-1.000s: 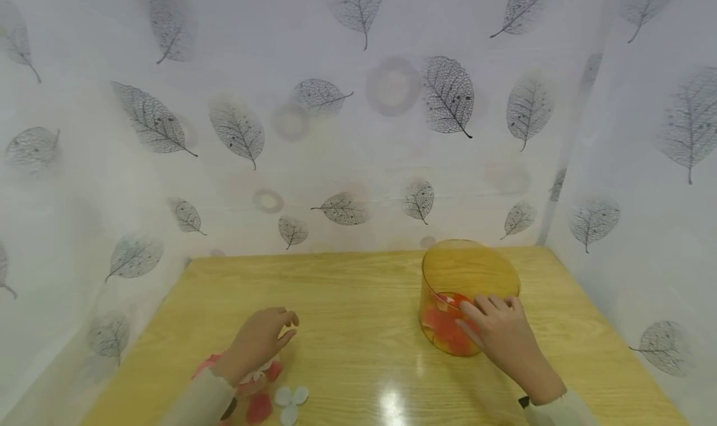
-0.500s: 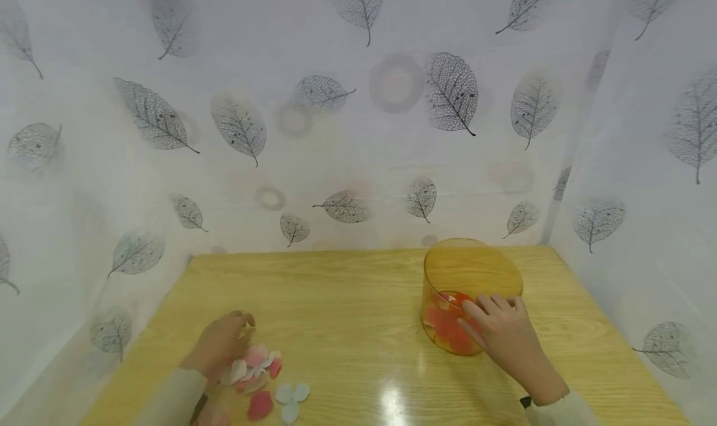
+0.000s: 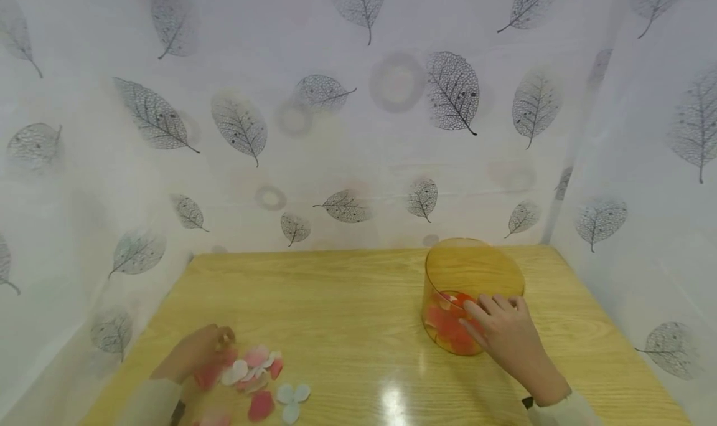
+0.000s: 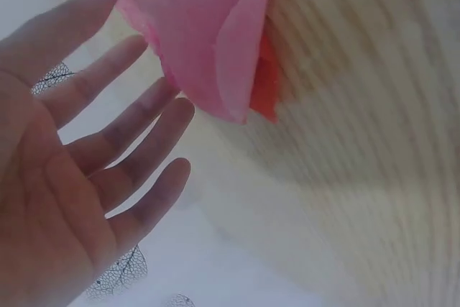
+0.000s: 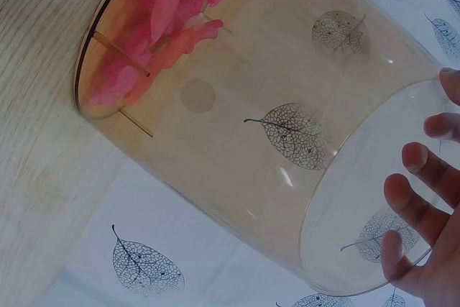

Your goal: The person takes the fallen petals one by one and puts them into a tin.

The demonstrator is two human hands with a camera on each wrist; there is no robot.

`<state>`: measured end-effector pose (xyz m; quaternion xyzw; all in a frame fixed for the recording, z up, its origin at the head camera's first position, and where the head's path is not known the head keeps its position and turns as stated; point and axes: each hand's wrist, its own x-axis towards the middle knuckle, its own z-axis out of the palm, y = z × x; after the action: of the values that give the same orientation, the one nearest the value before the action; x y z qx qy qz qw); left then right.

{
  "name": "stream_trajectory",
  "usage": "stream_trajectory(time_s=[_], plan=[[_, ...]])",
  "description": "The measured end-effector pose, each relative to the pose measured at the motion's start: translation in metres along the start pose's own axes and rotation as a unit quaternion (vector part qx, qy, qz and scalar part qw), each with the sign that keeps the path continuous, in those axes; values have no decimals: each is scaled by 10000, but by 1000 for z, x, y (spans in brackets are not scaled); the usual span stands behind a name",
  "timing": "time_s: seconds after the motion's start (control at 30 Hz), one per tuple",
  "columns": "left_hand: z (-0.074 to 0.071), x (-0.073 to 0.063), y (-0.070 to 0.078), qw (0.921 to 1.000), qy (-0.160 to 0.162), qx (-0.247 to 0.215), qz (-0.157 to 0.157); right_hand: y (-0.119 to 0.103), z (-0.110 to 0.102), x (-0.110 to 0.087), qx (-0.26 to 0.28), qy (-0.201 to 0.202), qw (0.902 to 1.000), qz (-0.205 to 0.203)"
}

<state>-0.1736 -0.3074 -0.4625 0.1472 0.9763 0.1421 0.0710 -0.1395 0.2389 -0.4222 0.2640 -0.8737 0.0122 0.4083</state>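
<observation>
In the head view my left hand hovers low over the table's left side, beside pink petals. The left wrist view shows this hand's fingers straight and spread, their tips at the edge of a large pink petal. A red petal peeks out behind it. Towards the right stands a see-through amber cylindrical container, with red and pink petals at its bottom. My right hand holds the container's near rim, thumb low on the outside.
White and pink petals lie in a loose cluster right of my left hand. A single dark pink petal and a pale flower lie nearer. Leaf-patterned sheeting walls in the wooden table.
My left hand has moved left and towards me, from beyond the petal cluster to beside the leftmost pink petals. The cluster is uncovered. My right hand stays at the container's rim.
</observation>
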Motion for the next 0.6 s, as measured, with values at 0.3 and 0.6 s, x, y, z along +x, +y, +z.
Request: stream_trajectory(time_s=[0.3,0.6], plan=[[7,-4,5,9961,-168,-607,-617,2,2,-1,7,-18,10000,5],[7,6,14,9921,126,-755,-997,1,1,-1,31,46,10000,-5]])
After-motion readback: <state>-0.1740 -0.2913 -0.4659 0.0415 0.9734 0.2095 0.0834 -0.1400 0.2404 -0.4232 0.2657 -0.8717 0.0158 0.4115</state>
